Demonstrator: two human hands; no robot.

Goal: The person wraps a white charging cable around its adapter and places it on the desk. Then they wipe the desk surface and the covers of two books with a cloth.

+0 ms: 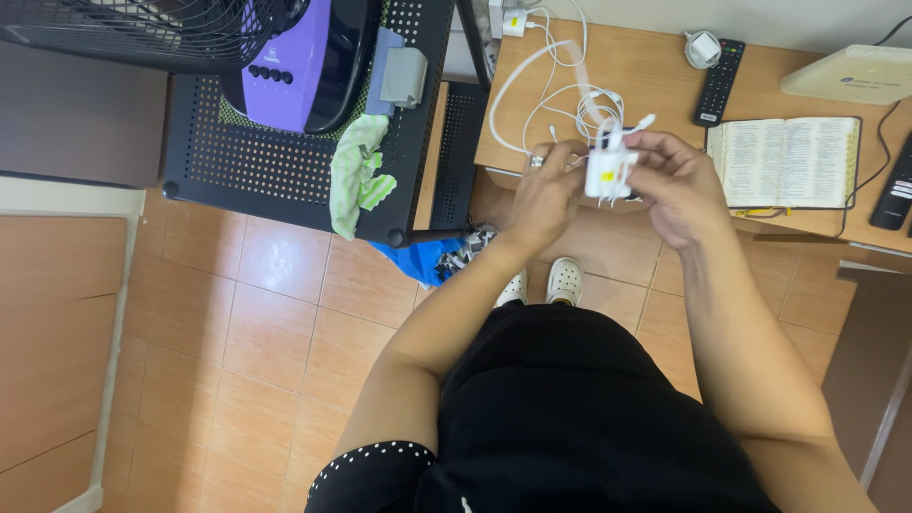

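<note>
- While both hands meet above the front edge of the desk (655, 66), a white charger plug (609, 171) is held between them, clear of the surface.
- Left hand (544, 195): fingers curled against the plug's left side, pinching it; a ring shows on one finger.
- Right hand (679, 185): fingers bent over the plug's top and right side, pressed onto it.
- White cable (532, 71): it runs from the plug in a loose tangle across the desk to a white adapter (514, 21) at the far edge; the coil lies unwound, so tidying of the lead appears not yet done.
- Surroundings: an open book (787, 160), a black remote control (719, 81), and a small white round charger (703, 47) rest on the desk, apart from the hands.
- Left of the desk: a black perforated stand (285, 161) carrying a purple fan base (285, 76) and a green cloth (358, 171).
</note>
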